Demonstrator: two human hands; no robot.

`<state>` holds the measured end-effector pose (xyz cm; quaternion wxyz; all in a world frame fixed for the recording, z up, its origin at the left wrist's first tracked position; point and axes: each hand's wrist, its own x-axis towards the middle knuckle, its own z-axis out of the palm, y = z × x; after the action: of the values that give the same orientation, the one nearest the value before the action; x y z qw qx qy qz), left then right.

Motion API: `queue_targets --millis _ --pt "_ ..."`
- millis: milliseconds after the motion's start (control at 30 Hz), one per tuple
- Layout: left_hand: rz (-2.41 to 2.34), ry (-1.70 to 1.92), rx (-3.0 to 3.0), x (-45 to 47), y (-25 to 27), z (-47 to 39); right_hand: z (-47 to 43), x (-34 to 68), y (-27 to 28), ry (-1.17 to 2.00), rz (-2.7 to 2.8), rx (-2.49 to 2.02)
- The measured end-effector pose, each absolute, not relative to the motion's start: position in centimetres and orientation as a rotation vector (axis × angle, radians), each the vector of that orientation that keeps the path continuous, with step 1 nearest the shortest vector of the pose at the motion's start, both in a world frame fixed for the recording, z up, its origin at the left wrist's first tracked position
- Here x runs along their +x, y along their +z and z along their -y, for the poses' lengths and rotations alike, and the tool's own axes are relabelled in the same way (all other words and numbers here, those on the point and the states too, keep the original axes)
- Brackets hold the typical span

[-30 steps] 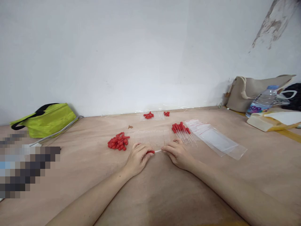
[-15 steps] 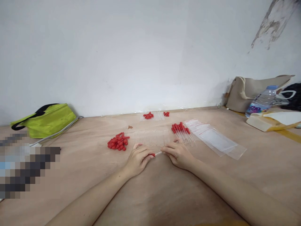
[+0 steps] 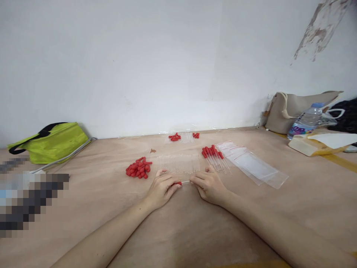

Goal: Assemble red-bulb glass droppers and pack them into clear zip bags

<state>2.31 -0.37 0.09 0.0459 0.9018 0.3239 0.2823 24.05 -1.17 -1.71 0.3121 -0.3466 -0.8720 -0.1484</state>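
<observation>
My left hand (image 3: 164,188) is closed on a red rubber bulb (image 3: 179,183), most of it hidden by the fingers. A thin clear glass tube (image 3: 185,182) runs from the bulb to my right hand (image 3: 208,185), which pinches its other end. Just beyond both hands lies a row of clear glass tubes (image 3: 178,163), side by side. Left of that row is a pile of loose red rubber bulbs (image 3: 138,168). On the right rest several droppers (image 3: 214,156), red bulbs fitted on their glass tubes.
Clear zip bags (image 3: 251,163) lie fanned out at right. Near the wall are more red bulbs (image 3: 175,137) and tubes on plastic. A green bag (image 3: 55,143) with a grey cable stands left. A beige bag (image 3: 292,111), a water bottle (image 3: 305,121) and an opened packet (image 3: 309,144) are far right.
The tube between my hands now lies more level, with my right hand slightly further left. Both hands keep their hold. The whole view has shifted slightly.
</observation>
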Motion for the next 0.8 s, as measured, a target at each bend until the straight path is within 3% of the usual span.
queue_targets --millis 800 --pt "-1.037 0.869 2.839 2.6 0.2 0.2 1.8 23.1 -1.0 -0.485 2.327 -0.979"
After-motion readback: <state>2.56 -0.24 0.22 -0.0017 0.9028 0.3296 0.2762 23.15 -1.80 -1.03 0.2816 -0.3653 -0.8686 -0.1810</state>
